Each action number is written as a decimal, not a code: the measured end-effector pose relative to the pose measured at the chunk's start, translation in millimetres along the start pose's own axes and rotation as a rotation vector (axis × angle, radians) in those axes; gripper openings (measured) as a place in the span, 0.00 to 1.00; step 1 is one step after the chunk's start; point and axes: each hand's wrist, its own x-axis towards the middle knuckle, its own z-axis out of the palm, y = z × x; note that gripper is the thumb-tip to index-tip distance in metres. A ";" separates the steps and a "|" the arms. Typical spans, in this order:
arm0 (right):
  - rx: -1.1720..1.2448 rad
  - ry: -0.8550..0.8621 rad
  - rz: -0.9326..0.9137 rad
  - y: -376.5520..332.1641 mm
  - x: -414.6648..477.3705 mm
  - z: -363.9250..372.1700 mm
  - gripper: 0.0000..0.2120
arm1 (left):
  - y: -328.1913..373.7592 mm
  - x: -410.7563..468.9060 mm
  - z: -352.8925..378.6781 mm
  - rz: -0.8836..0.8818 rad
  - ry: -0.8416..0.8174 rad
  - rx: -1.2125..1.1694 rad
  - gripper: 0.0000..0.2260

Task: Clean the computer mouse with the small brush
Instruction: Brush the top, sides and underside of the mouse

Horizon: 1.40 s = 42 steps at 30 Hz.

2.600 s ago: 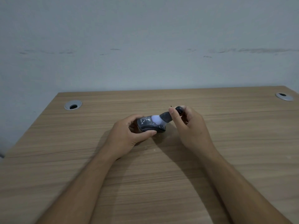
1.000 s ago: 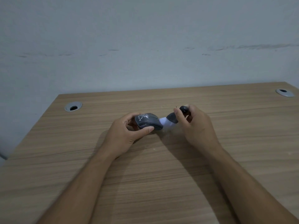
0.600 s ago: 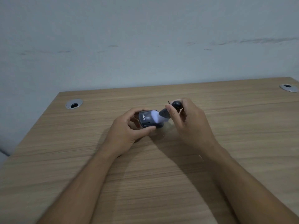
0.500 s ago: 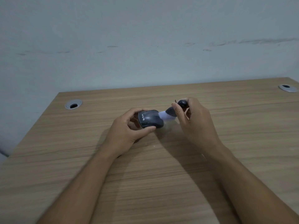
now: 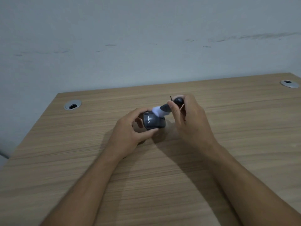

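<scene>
A dark grey computer mouse [image 5: 154,122] with white lettering is held just above the wooden desk [image 5: 162,168] near its middle. My left hand [image 5: 130,132] grips it from the left, thumb below and fingers over the top. My right hand [image 5: 189,121] pinches a small brush [image 5: 164,109] with a dark handle and white bristles. The bristles lie on the mouse's top right edge. A thin dark cord hangs from the brush's round end behind my fingers.
Two round grey cable grommets sit in the desk, one at the back left [image 5: 72,104] and one at the back right [image 5: 289,84]. A pale wall [image 5: 146,38] rises right behind the desk's far edge.
The brush has swept back onto the top of the mouse from its right side. My left hand has turned the mouse so its lettered end faces me more.
</scene>
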 end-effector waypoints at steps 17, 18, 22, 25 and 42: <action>0.064 0.037 0.073 4.2 4.8 -7.6 0.10 | -0.6 2.2 8.8 0.182 0.030 0.106 0.28; 0.095 0.045 0.090 2.6 4.7 -9.2 0.11 | -0.4 2.3 9.2 0.185 0.034 0.096 0.28; 0.243 -0.008 0.018 -14.4 -3.3 -9.4 0.10 | -1.4 1.5 10.4 0.100 0.060 0.119 0.30; 0.166 -0.078 -0.068 -17.9 -7.7 -1.9 0.08 | -5.8 1.9 9.6 0.101 0.079 0.152 0.26; 0.115 -0.116 -0.178 -23.3 -9.6 -1.6 0.09 | 2.1 1.1 9.2 0.003 0.081 0.097 0.24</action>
